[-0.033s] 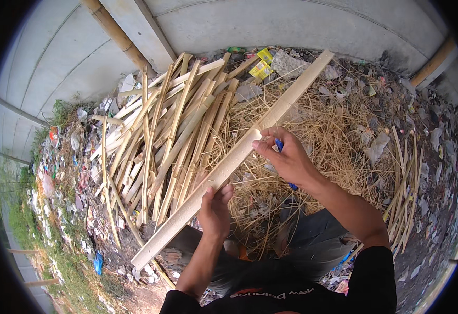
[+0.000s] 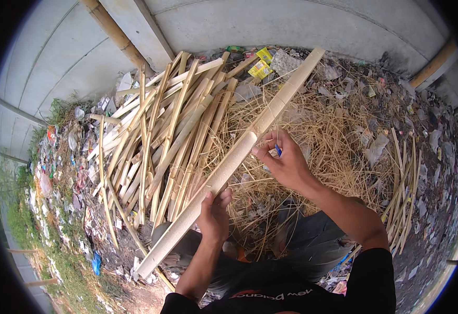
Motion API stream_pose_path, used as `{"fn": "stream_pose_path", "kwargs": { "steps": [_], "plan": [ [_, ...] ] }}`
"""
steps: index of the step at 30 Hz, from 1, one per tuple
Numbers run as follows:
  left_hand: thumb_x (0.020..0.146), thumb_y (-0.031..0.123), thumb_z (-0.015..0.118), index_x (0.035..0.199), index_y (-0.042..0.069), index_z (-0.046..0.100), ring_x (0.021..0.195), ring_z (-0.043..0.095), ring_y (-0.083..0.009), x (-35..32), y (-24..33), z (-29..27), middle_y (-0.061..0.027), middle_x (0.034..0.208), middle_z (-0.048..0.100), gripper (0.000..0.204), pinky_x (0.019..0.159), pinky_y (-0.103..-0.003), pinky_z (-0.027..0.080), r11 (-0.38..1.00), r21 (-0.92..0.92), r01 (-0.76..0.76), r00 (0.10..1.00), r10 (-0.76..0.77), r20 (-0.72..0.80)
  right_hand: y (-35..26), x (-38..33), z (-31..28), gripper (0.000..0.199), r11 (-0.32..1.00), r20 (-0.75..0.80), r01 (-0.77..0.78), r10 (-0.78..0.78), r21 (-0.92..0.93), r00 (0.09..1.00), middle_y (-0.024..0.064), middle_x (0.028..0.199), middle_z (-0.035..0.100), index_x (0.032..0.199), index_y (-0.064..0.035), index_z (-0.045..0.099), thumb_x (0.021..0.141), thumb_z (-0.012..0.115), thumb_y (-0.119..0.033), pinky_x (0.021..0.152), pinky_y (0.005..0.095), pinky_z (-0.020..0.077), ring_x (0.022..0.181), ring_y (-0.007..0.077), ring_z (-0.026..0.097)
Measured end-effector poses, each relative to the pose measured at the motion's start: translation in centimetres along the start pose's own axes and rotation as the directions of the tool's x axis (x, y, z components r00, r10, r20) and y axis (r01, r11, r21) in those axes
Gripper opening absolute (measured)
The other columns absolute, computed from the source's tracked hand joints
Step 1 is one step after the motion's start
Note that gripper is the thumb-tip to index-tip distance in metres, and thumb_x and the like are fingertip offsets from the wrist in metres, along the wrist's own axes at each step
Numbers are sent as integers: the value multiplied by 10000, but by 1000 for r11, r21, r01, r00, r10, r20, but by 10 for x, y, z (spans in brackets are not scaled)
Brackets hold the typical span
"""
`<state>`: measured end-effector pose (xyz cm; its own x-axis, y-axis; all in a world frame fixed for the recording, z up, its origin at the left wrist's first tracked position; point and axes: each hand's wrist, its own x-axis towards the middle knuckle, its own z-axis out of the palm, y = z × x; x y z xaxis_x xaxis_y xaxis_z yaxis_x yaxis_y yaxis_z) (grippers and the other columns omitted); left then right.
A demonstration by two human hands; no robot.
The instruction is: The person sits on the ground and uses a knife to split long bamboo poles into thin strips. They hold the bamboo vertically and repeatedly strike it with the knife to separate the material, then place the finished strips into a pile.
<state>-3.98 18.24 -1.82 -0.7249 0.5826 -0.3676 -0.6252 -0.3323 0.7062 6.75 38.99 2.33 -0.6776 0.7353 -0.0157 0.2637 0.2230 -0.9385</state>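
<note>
A long, pale split-bamboo strip runs slantwise before me, from near my lap at lower left to the wall side at upper right. A raised node crosses it near the middle. My left hand is closed around its lower half, thumb on the upper face. My right hand is closed beside the node, fingertips at the strip's right edge. Between its fingers shows a bit of a blue object; the rest is hidden by the hand, and its kind cannot be made out.
A heap of split bamboo strips lies to the left. Straw-like shavings cover the ground ahead and right. Thin bamboo slivers lie at far right. Litter is scattered around, and a grey panel wall stands at the back.
The strip has shifted slightly left at its far end and right at its near end. My right hand has moved a little left, and less of the blue object shows.
</note>
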Motion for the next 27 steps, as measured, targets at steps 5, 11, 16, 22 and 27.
{"fn": "stream_pose_path", "kwargs": {
  "steps": [5, 11, 16, 22, 27],
  "plan": [
    [1012, 265, 593, 1442, 51, 481, 962, 705, -208, 1, -2, -16, -206, 1181, 692, 493, 867, -295, 586, 1000, -16, 22, 999, -22, -29, 27, 33, -10, 557, 991, -79, -90, 97, 97, 992, 75, 804, 635, 1183, 60, 549, 959, 721, -421, 544, 304, 475, 626, 138, 606],
    [1005, 296, 606, 1256, -58, 602, 967, 707, -224, 27, -9, -9, -201, 1131, 715, 434, 868, -305, 583, 995, -18, 96, 995, -96, -12, 42, 85, -22, 433, 986, -77, -149, 154, 70, 985, 50, 723, 629, 1025, 30, 639, 964, 705, -394, 539, 300, 467, 622, 118, 605],
    [1008, 369, 596, 1245, -53, 609, 992, 699, -256, 60, -21, -27, -202, 1131, 714, 484, 914, -339, 559, 988, -23, 154, 972, -148, 185, 55, 104, 0, 226, 849, -70, -211, 278, 484, 958, -50, 617, 492, 931, -46, 655, 977, 703, -261, 438, 267, 413, 486, 54, 436],
    [1030, 404, 562, 1392, 18, 526, 961, 722, -282, 20, -16, 16, -213, 1085, 729, 530, 878, -382, 570, 820, 541, 186, 778, -459, 429, 29, 107, 15, 226, 824, -81, -137, 216, 549, 973, -50, 585, 473, 835, -73, 633, 970, 706, -239, 441, 267, 410, 475, 66, 435],
    [959, 102, 680, 1216, -71, 620, 967, 732, -231, -35, 61, 51, -173, 979, 762, 316, 900, -347, 552, 584, 591, -557, 721, -13, 693, 23, 89, 18, 329, 831, 46, -137, 133, 540, 990, -8, 591, 534, 938, 24, 667, 924, 749, -295, 417, 276, 420, 463, 87, 526]
  ]
}}
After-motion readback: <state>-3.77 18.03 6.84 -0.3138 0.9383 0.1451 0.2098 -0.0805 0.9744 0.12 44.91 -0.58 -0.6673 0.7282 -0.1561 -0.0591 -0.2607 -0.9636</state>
